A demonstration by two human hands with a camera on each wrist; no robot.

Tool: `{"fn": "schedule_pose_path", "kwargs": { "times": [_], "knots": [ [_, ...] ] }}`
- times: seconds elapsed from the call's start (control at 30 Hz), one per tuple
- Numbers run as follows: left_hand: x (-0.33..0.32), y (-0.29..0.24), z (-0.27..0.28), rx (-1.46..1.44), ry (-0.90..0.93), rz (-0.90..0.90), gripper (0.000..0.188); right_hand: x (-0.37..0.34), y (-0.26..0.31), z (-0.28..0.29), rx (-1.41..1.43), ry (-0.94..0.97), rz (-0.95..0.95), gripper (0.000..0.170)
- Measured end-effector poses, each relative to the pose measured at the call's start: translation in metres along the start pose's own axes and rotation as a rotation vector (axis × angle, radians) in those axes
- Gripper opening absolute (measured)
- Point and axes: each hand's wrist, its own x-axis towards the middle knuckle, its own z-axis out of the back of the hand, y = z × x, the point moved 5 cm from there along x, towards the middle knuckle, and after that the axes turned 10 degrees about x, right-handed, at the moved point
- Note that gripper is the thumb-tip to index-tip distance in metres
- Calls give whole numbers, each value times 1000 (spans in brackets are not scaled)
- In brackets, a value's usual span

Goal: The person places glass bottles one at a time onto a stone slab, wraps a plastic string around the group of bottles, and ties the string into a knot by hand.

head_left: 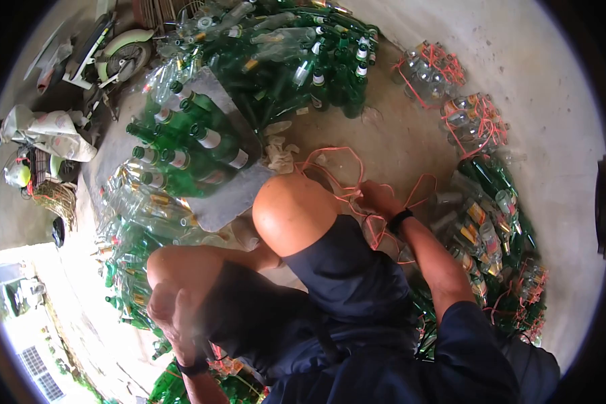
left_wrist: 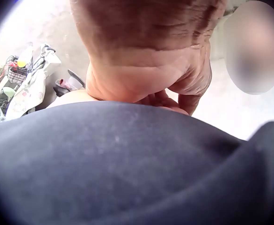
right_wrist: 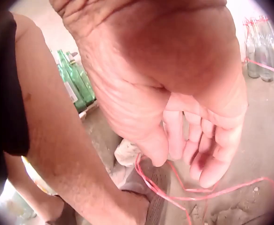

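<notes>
My right hand [head_left: 378, 200] is low in front of the right knee, beside loose pinkish-red twine [head_left: 330, 149]. In the right wrist view the fingers of this hand [right_wrist: 174, 108] are loosely bent, and strands of twine [right_wrist: 193, 198] run below the thumb and fingertips, over the floor and a shoe [right_wrist: 156, 187]. My left hand [head_left: 172, 313] is at the left knee, its fingers bent and partly hidden. The left wrist view shows the left hand [left_wrist: 146, 56] behind the dark cloth of the shorts [left_wrist: 113, 154], with nothing seen in its grasp.
Green bottles [head_left: 212, 138] stand grouped on a grey board [head_left: 229, 198]. A large heap of bottles [head_left: 276, 57] lies behind. Bundles of clear bottles tied with twine [head_left: 475, 121] line the wall at right, with more bottles [head_left: 481, 222] nearer. A bicycle [head_left: 124, 57] stands far left.
</notes>
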Motion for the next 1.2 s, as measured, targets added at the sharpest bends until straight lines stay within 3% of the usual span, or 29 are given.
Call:
{"fn": "schedule_pose_path", "kwargs": {
  "times": [0.23, 0.4, 0.73, 0.83, 0.9, 0.93, 1.0, 1.03, 1.1, 1.13, 1.2],
  "knots": [
    [-1, 6, 1, 57, -31, 49, 24, 10, -18, -51, 135, -66, 15, 23],
    [-1, 3, 1, 48, -50, 77, 28, 13, -23, -75, -170, -46, 169, 27],
    [3, 10, 3, 71, -54, 21, 29, 34, -43, -118, -409, 114, 99, 22],
    [4, 5, 0, 64, -48, 11, 29, 38, -53, -117, -282, 93, 133, 16],
    [4, 9, 1, 82, -42, 14, 29, 35, -50, -94, 52, -81, 311, 16],
    [3, 10, 2, 100, -40, 17, 28, 33, -45, -82, 51, -82, 309, 16],
    [2, 9, 2, 101, -36, 28, 28, 28, -37, -46, 428, -101, 216, 16],
    [2, 9, 1, 103, -33, 41, 27, 21, -24, -24, 427, -103, 215, 16],
    [4, 3, -1, 111, -33, 37, 27, 4, -6, 17, 802, -15, -80, 18],
    [3, 1, -2, 120, -34, 36, 26, -4, 1, 33, 801, -17, -84, 18],
    [3, 7, 0, 153, -30, 11, 27, -20, 8, 65, 1111, -96, -120, 17]
  ]
}}
